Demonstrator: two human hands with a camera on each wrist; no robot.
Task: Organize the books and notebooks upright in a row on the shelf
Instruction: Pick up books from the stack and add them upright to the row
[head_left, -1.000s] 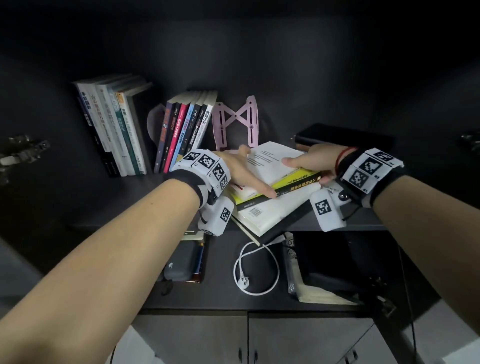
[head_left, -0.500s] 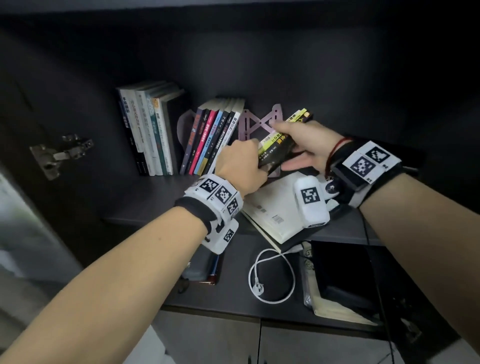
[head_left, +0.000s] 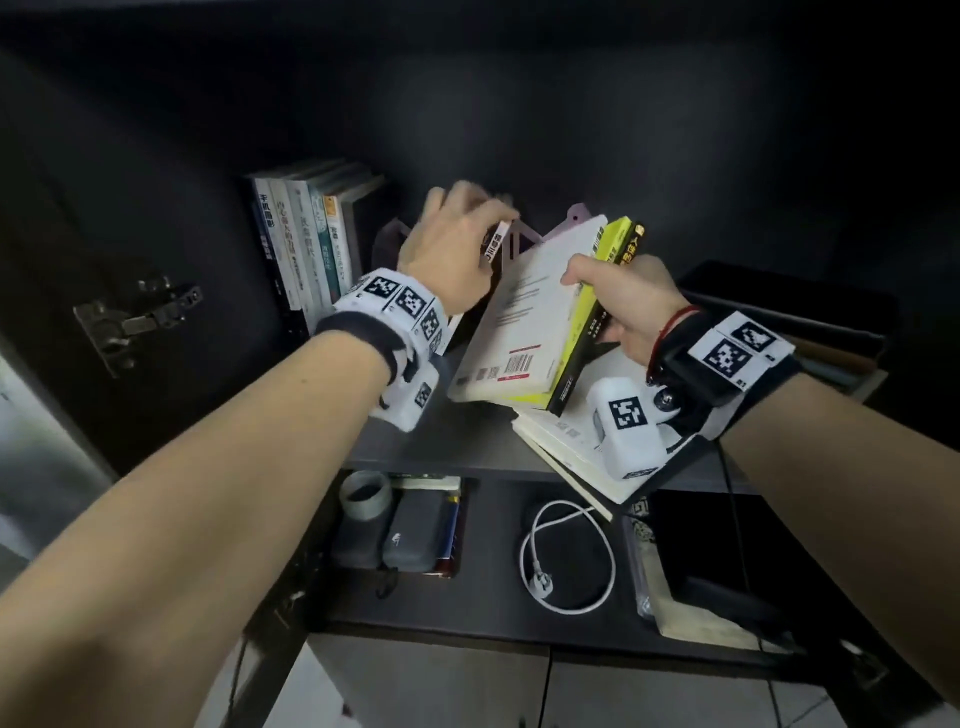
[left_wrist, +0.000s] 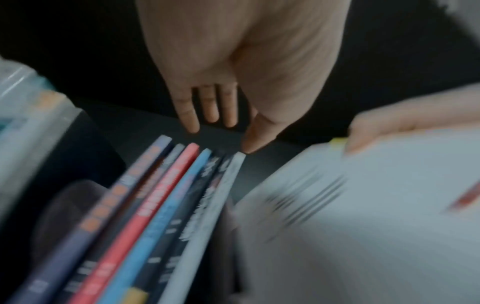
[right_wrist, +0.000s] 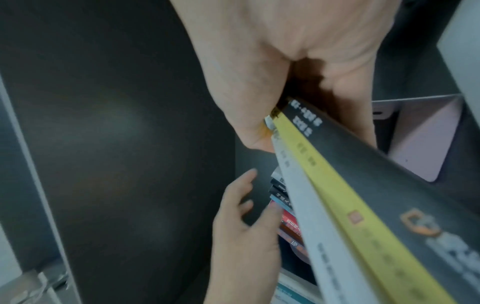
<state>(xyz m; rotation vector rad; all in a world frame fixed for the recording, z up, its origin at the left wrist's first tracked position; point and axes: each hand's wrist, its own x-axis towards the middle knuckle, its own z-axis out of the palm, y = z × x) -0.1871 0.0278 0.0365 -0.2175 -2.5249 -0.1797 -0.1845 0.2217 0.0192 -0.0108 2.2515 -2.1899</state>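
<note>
Both hands are engaged at the shelf (head_left: 467, 447). My right hand (head_left: 631, 306) grips two volumes together, a white book (head_left: 524, 317) and a yellow-and-black book (head_left: 597, 312), thumb on one face and fingers curled behind the other; they are tilted, lower corners near the shelf board, not yet upright. My left hand (head_left: 457, 249) has its fingers extended over the top edges of the leaning row of thin books (left_wrist: 166, 205), thumb touching the outermost white spine; I judge this braces the row and holds open a slot beside it for the incoming pair. A second upright group (head_left: 306, 239) stands further left. Flat books (head_left: 566, 441) remain on the shelf under my right wrist, so the task is unfinished.

Left wrist view confirms the fingers are straight and pinch nothing, which the head view blurs. Right wrist view shows the pinch across both spines and the pink bookend (right_wrist: 426, 139) behind them, which the head view mostly hides
</note>
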